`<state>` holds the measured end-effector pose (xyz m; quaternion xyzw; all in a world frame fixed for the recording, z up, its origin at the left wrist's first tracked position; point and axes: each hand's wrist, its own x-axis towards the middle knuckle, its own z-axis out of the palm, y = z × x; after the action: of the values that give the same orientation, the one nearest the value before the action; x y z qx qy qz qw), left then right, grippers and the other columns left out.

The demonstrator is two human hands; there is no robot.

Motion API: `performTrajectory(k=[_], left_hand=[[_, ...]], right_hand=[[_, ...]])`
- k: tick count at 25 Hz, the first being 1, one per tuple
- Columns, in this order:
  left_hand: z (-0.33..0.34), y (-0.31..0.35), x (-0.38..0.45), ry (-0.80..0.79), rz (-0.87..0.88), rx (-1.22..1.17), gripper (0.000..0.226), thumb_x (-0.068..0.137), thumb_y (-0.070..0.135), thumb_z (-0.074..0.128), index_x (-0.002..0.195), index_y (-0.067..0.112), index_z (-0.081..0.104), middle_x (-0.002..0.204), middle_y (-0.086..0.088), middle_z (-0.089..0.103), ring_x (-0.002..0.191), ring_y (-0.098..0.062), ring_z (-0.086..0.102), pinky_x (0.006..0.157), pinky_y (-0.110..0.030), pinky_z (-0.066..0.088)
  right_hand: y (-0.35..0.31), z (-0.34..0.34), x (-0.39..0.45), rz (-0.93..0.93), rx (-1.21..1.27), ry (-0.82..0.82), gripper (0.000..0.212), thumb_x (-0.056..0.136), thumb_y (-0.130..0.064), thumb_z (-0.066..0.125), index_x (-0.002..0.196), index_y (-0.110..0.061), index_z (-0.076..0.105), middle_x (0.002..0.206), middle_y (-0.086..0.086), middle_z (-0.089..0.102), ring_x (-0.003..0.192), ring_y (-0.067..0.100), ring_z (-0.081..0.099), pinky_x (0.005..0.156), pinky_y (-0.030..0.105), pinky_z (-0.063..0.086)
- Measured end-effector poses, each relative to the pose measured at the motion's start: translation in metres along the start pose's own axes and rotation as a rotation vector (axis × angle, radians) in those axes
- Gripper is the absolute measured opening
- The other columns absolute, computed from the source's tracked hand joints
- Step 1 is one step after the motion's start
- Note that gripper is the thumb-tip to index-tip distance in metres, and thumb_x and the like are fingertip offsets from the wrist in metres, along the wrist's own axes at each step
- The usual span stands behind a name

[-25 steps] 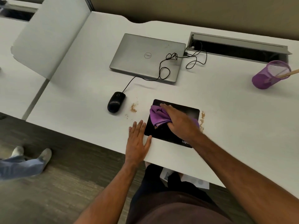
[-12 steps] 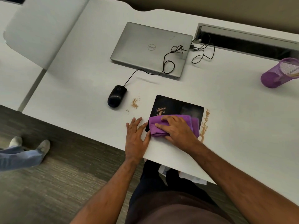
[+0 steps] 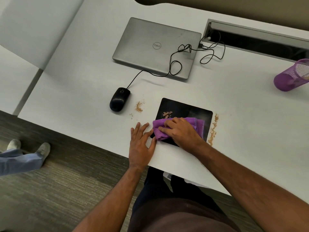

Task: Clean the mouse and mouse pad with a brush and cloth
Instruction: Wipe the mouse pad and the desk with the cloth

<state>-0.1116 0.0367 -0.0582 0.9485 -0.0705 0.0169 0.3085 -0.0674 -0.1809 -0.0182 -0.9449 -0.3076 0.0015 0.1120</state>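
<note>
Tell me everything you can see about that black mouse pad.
The mouse pad is a thin, flat black rectangle with rounded corners, lying slightly skewed near the desk's front edge. Tan crumbs sit on its upper left. The right hand presses a purple cloth across its near half; the left hand lies flat at its left edge. A crumb line runs along its right side.

text: "Dell" logo | on: closed laptop lid | other text: none legible

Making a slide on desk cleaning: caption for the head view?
Right hand wipes black mouse pad with purple cloth; left hand flat beside it.
</note>
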Motion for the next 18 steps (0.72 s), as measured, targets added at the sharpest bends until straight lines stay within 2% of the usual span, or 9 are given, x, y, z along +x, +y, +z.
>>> performTrajectory(k=[2, 6, 11, 13, 16, 18], left_hand=[[0.001, 0.0, 0.0, 0.012, 0.01, 0.007, 0.037, 0.095, 0.025, 0.074, 0.13, 0.018, 0.068, 0.154, 0.001, 0.052, 0.156, -0.022, 0.028, 0.128, -0.054, 0.021], [0.001, 0.001, 0.0, 0.027, 0.015, 0.001, 0.034, 0.096, 0.027, 0.072, 0.128, 0.016, 0.069, 0.153, 0.0, 0.053, 0.156, -0.023, 0.028, 0.128, -0.054, 0.02], [0.0, 0.002, 0.001, 0.019, 0.003, -0.001, 0.034, 0.096, 0.027, 0.072, 0.128, 0.016, 0.069, 0.154, 0.0, 0.052, 0.156, -0.022, 0.027, 0.129, -0.051, 0.018], [-0.001, 0.002, 0.0, 0.013, 0.002, -0.001, 0.034, 0.097, 0.027, 0.072, 0.129, 0.016, 0.068, 0.155, 0.0, 0.051, 0.157, -0.021, 0.027, 0.13, -0.049, 0.015], [-0.001, 0.002, 0.0, 0.007, -0.002, -0.003, 0.035, 0.097, 0.027, 0.072, 0.13, 0.016, 0.068, 0.156, -0.001, 0.051, 0.157, -0.021, 0.027, 0.13, -0.049, 0.015], [-0.001, 0.002, 0.0, 0.003, -0.005, -0.004, 0.035, 0.097, 0.027, 0.072, 0.13, 0.017, 0.067, 0.156, -0.001, 0.05, 0.157, -0.021, 0.027, 0.13, -0.051, 0.016]], right_hand=[[0.007, 0.0, 0.009, 0.016, 0.003, 0.018, 0.054, 0.084, -0.012, 0.085, 0.134, -0.018, 0.068, 0.121, 0.008, 0.068, 0.099, 0.028, 0.064, 0.082, 0.042, 0.054], [0.028, -0.006, 0.03, 0.043, 0.019, 0.064, 0.049, 0.083, -0.002, 0.08, 0.129, -0.015, 0.071, 0.116, 0.009, 0.069, 0.092, 0.031, 0.062, 0.072, 0.041, 0.05], [0.048, -0.018, 0.049, 0.147, 0.085, 0.073, 0.045, 0.086, -0.001, 0.075, 0.129, -0.015, 0.07, 0.114, 0.01, 0.066, 0.098, 0.034, 0.06, 0.078, 0.045, 0.05], [0.049, -0.028, 0.047, 0.259, 0.175, 0.127, 0.041, 0.091, -0.002, 0.071, 0.13, -0.013, 0.069, 0.117, 0.011, 0.063, 0.103, 0.032, 0.059, 0.083, 0.043, 0.052], [0.049, -0.049, 0.036, 0.475, 0.416, 0.285, 0.034, 0.097, -0.007, 0.065, 0.131, -0.01, 0.064, 0.124, 0.006, 0.059, 0.113, 0.024, 0.057, 0.095, 0.026, 0.048], [0.047, -0.062, 0.029, 0.6, 0.639, 0.362, 0.032, 0.102, -0.009, 0.06, 0.134, -0.011, 0.058, 0.124, -0.003, 0.059, 0.109, 0.012, 0.058, 0.092, 0.008, 0.044]])
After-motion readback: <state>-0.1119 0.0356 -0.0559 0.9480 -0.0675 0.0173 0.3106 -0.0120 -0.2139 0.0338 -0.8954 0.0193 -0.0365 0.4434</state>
